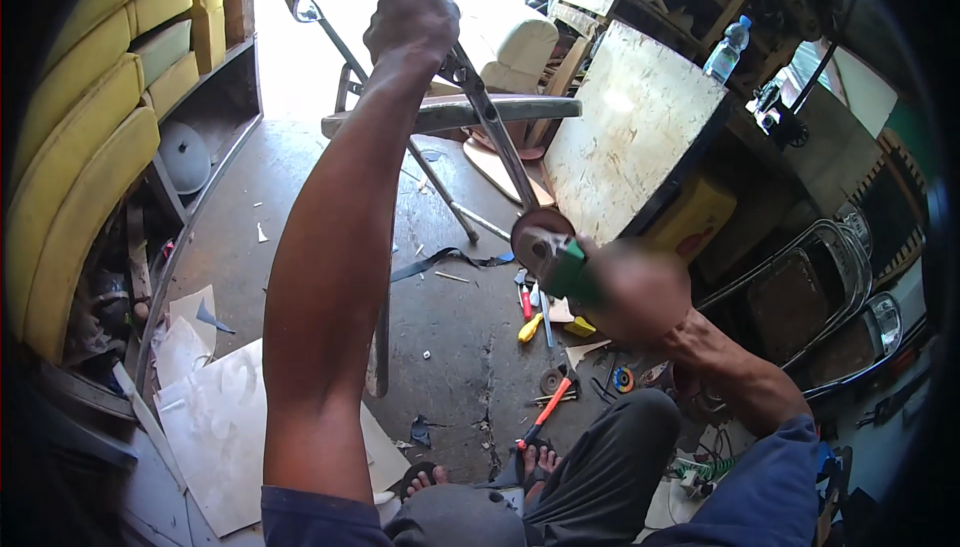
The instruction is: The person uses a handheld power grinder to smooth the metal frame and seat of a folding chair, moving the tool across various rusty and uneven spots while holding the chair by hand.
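Observation:
My left hand (412, 19) is closed in a fist around the upper metal frame of a folding chair (487, 119), its arm stretched out ahead. The chair's dark seat (535, 109) shows edge-on behind my forearm. In my right hand (640, 294) is a green angle grinder (568, 272). Its round disc (532, 232) meets the lower end of the chair's metal tube, or sits just beside it; the exact contact is hard to make out. A blur covers most of the right hand's fingers.
Screwdrivers (531, 327), an orange-handled hammer (547, 411), loose discs (623, 378) and a black strap (440, 262) lie on the floor. White sheets (225, 427) are at the left, near yellow cushions (95, 137). Folded chairs (810, 287) lean at the right below a bottle (728, 50).

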### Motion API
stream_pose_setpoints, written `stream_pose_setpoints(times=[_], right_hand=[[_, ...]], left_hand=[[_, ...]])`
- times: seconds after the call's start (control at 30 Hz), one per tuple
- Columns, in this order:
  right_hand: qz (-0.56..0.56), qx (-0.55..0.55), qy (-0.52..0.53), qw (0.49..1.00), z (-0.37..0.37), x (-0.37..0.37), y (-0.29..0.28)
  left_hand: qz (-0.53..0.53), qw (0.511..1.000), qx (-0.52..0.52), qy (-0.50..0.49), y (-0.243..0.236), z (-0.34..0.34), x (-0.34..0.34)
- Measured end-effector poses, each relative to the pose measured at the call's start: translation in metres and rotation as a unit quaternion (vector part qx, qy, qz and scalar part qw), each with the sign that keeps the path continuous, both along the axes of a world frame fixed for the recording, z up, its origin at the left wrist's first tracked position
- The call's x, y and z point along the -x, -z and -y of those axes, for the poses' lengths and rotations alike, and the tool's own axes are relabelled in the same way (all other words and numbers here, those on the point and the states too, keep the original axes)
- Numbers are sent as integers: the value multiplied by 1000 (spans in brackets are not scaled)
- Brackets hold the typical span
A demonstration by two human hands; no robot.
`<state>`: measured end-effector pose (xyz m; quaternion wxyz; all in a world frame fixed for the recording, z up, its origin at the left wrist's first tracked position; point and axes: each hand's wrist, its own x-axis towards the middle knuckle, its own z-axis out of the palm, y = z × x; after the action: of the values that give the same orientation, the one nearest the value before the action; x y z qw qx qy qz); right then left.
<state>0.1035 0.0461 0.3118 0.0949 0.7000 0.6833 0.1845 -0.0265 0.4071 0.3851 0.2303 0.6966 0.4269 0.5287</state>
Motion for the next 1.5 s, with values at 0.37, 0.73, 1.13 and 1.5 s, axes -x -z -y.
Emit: stream_pose_setpoints(times=[0.37,0.73,1.13,1.5], right_hand=[[47,30,-27,998,-36,26,-25],[113,114,80,984,-87,91,-18],[60,118,196,972,-70,86,28],[13,201,232,952,8,6,87]], left_hand=[[-10,999,22,-36,-3,3,4],[53,997,55,16,-2,27,9],[80,994,69,19,-9,45,17],[92,995,27,-4,1,20,-1]])
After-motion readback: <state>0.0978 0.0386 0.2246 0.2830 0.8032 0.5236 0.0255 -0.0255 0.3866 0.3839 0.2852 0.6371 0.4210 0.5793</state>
